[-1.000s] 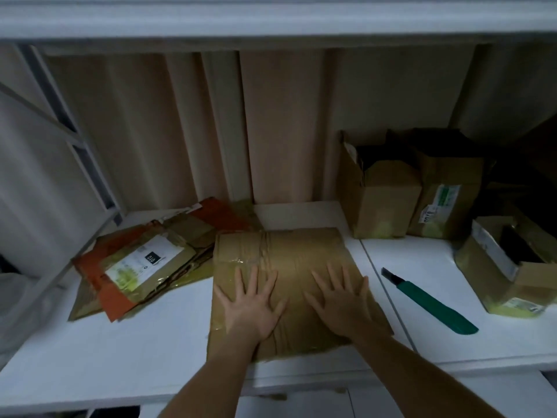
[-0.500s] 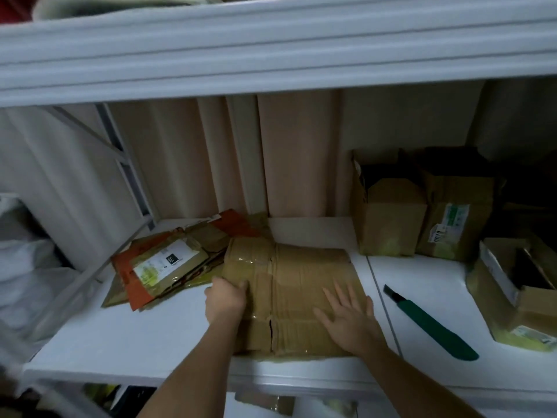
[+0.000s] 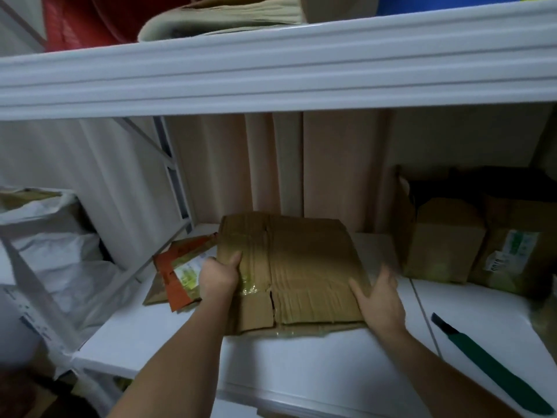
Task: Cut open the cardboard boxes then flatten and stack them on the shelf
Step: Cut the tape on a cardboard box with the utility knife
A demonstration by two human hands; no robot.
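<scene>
A flattened brown cardboard box [image 3: 304, 267] with clear tape strips is lifted at its far end over the white shelf [image 3: 301, 366]. My left hand [image 3: 218, 274] grips its left edge, thumb on top. My right hand [image 3: 381, 300] holds its right edge, thumb on top and fingers blurred beside the edge. A pile of flattened orange and brown cartons [image 3: 177, 273] lies to the left, partly hidden behind the raised box. Two standing cardboard boxes [image 3: 443, 239] [image 3: 518, 245] wait at the back right. A green-handled utility knife [image 3: 488, 366] lies on the shelf to the right.
The upper shelf board [image 3: 271, 73] hangs low overhead, with folded material stacked on it. White sacks [image 3: 60, 254] sit beyond the shelf's left frame. Beige corrugated panels [image 3: 271, 164] form the back wall.
Both hands went from pressing flat on the box to taking hold of its side edges. The box has been lifted and shifted left over the pile.
</scene>
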